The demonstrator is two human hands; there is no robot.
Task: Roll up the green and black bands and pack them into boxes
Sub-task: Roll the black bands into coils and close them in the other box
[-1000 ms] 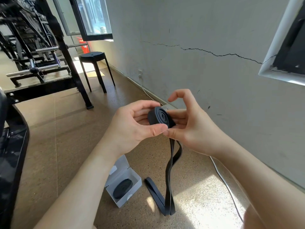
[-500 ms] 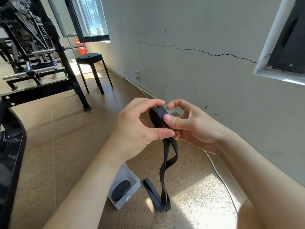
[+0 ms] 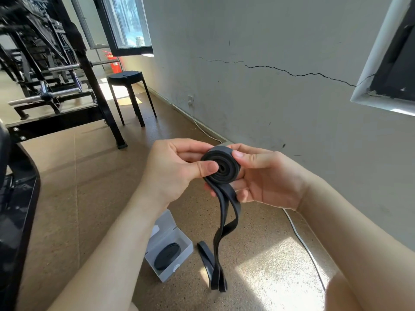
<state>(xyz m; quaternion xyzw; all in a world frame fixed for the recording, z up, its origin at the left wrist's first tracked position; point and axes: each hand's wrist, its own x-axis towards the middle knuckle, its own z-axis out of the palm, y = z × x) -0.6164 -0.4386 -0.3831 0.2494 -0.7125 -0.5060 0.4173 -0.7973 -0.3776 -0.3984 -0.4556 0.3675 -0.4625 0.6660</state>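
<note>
Both hands pinch the coiled part of the black band point(image 3: 221, 168) in mid-air: left hand point(image 3: 177, 169) with thumb across its face, right hand point(image 3: 267, 176) with thumb on the rim. Its loose tail hangs to the floor point(image 3: 89, 176). Below lies an open box point(image 3: 179, 254) holding a rolled band point(image 3: 168, 255).

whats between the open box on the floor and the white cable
Head view: the loose tail of the black band lies between the box and the cable; the rest is bare floor.
</note>
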